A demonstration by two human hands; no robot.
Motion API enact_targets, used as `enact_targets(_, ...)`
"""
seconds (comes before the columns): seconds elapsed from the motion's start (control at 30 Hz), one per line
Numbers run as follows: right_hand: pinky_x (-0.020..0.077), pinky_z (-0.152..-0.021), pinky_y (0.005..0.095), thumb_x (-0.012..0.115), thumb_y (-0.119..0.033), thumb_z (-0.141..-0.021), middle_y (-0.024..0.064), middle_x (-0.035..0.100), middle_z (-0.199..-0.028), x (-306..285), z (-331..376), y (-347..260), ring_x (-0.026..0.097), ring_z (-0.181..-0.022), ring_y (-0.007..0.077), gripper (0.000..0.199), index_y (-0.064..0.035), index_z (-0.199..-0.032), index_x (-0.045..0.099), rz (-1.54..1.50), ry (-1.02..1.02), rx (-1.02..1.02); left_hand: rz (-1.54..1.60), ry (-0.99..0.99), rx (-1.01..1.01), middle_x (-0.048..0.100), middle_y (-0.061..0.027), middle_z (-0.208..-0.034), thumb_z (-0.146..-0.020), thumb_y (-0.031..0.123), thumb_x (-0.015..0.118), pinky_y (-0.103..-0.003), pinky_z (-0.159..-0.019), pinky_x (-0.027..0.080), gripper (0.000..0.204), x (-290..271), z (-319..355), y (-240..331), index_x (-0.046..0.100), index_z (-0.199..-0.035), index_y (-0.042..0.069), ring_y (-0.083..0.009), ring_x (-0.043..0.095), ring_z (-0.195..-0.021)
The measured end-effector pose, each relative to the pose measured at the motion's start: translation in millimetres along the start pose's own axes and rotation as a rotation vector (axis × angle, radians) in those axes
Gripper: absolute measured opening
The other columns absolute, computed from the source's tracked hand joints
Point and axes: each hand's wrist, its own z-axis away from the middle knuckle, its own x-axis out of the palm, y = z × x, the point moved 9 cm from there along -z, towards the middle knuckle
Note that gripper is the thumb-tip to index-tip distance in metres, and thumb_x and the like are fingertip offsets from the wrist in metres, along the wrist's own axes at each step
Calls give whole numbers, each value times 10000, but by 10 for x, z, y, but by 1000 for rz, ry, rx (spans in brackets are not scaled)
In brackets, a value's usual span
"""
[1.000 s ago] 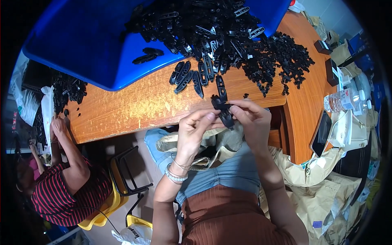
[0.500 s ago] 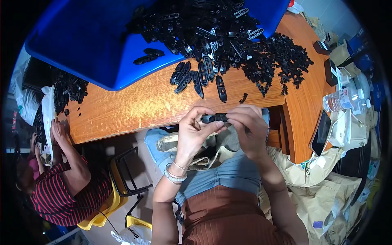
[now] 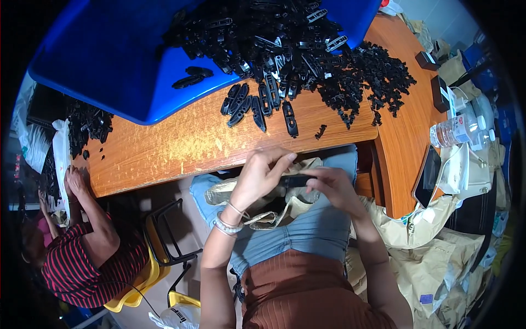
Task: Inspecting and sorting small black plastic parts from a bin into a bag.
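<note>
A long black plastic part (image 3: 298, 180) is in the fingers of my right hand (image 3: 337, 191), just off the table's near edge and over my lap. It is slightly blurred. My left hand (image 3: 263, 172) is a little higher and to the left, its thumb and forefinger pressed together. Whatever may be between those fingertips is hidden. Below both hands a brown paper bag (image 3: 263, 219) lies open on my lap. On the table several similar black parts (image 3: 239, 104) lie loose, with a single one (image 3: 290, 119) nearest the edge.
A blue bin (image 3: 126, 82) lies tipped toward me, with a heap of black parts (image 3: 241, 38) spilling out. Small black clips (image 3: 383, 77) are piled at its right. A bottle (image 3: 452, 131) and a phone (image 3: 427, 175) are on the right. A person in a striped shirt (image 3: 82, 263) sits left.
My left hand has come off the black part and risen slightly away from it. The part has dropped a little lower, staying with my right hand. The whole view has shifted slightly.
</note>
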Motion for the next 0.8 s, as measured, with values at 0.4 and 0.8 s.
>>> enact_targets(0.4,449,-690,295,603,13,-787,93,574,-839,-541,-294,-705,555,-733,205,133,-1,-917,622,922,563,-633,-808,340,141,592,-181,-666,-751,191,653,-408,-508,470,243,-97,-397,219,525,-776,-14,-341,607,-577)
enact_targets(0.8,419,-654,221,632,54,-747,72,600,-865,-370,-239,-796,545,-778,124,157,19,-897,659,155,399,-461,256,110,-80,613,-40,-797,-778,-39,658,-167,-521,458,219,-48,-25,48,602,-989,-22,-57,612,-633)
